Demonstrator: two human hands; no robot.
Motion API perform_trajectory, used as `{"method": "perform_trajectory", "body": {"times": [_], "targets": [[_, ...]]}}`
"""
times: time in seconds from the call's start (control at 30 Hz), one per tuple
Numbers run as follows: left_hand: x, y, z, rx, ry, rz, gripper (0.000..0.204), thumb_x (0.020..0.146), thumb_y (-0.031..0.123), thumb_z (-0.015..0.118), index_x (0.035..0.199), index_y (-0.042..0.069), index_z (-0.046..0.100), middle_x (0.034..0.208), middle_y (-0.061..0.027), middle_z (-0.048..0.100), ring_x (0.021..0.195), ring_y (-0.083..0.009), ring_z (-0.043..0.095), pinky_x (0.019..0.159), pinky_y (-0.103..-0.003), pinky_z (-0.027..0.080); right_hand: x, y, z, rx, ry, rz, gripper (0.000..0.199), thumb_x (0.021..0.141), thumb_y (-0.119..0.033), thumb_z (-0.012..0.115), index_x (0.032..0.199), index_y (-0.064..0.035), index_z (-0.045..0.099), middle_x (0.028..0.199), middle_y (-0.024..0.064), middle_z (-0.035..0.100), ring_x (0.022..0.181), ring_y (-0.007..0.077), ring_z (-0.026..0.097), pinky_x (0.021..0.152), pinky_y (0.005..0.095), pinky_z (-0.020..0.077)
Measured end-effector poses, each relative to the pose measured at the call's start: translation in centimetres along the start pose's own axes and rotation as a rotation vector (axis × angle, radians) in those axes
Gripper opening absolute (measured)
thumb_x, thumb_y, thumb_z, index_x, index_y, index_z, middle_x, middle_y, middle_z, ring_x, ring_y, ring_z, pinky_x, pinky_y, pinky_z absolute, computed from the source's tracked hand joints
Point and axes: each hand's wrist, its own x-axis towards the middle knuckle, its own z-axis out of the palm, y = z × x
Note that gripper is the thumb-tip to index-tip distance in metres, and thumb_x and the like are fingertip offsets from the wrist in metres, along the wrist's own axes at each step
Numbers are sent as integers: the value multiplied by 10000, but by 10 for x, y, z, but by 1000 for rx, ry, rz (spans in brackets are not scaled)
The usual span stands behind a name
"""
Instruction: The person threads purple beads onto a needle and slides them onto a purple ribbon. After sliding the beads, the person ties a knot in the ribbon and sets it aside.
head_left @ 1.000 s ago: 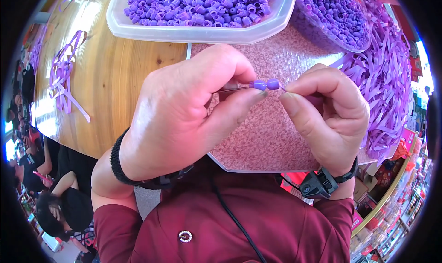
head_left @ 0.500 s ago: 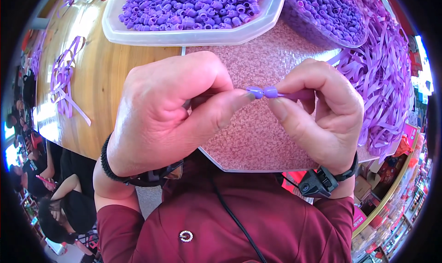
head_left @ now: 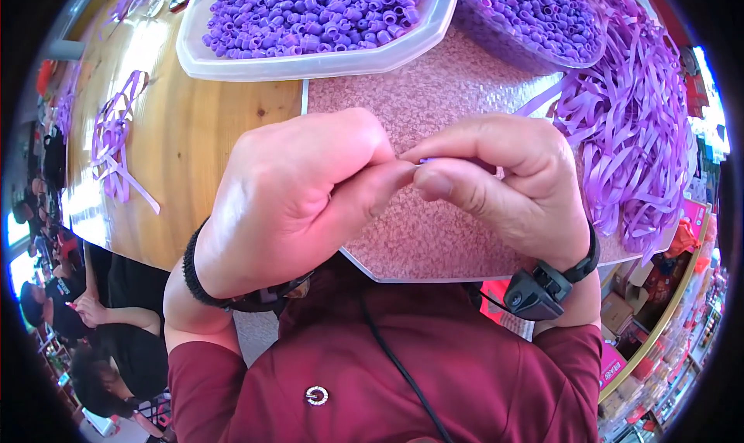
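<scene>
My left hand (head_left: 306, 199) and my right hand (head_left: 508, 191) are closed in pinches, their fingertips almost meeting above the pink patterned tabletop. Only a sliver of a small purple plastic bead-like piece (head_left: 424, 162) shows at the right thumb and forefinger; the rest is covered by the fingers. What the left pinch contains is hidden. Beyond my hands stands a translucent tub (head_left: 240, 71) of small purple plastic pieces (head_left: 310, 17). A second tub (head_left: 535, 62), also filled with them, is to its right.
Purple ribbons (head_left: 632, 141) lie heaped along the table's right side. A smaller ribbon bundle (head_left: 116, 137) rests on the wooden tabletop (head_left: 186, 141) at left. Seated people in black (head_left: 128, 358) are at the lower left; shelves and boxes (head_left: 628, 311) stand at the lower right.
My right hand has shifted left, bringing the fingertips close together. Two joined purple plastic pieces and a ribbon, visible between the hands before, are now mostly covered by fingers.
</scene>
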Motion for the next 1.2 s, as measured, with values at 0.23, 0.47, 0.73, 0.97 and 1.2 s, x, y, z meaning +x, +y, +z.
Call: {"method": "perform_trajectory", "body": {"times": [0.23, 0.47, 0.73, 0.97, 1.2], "targets": [[-8, 6, -7, -86, -93, -181, 132, 790, 83, 621, 706, 20, 541, 627, -39, 504, 553, -118, 477, 503, -246, 365, 3, 9, -3, -95, -65, -186, 141, 787, -122, 648, 859, 0, 650, 709, 64, 638, 605, 124, 602, 520, 230, 452], [-31, 6, -16, -964, -381, -877, 230, 875, 203, 569, 705, 65, 498, 613, 94, 405, 541, -11, 333, 464, -185, 270, 3, 13, 11, -120, -205, -369, 155, 733, -141, 693, 827, -27, 648, 682, 80, 621, 606, 205, 604, 535, 293, 450], [-44, 25, -15, -735, -288, -771, 214, 882, 196, 560, 722, 66, 501, 623, 81, 413, 558, 4, 334, 475, -168, 273, -2, 15, 19, -157, -186, -493, 174, 702, -152, 717, 825, -48, 653, 665, 75, 612, 582, 238, 586, 513, 317, 428], [-49, 37, -17, -448, -242, -659, 142, 826, 109, 600, 736, 29, 525, 656, 38, 471, 611, -26, 416, 530, -192, 334, -7, 10, 16, -244, -221, -542, 271, 636, -215, 773, 822, -58, 653, 630, 48, 597, 526, 211, 560, 467, 304, 400], [-50, 37, -15, -189, -211, -472, 140, 809, 93, 606, 719, 18, 530, 639, 10, 473, 583, -70, 441, 530, -227, 354, -6, 12, 19, -261, -204, -564, 248, 639, -218, 771, 781, -60, 644, 614, 42, 585, 502, 197, 548, 449, 296, 390]]}}
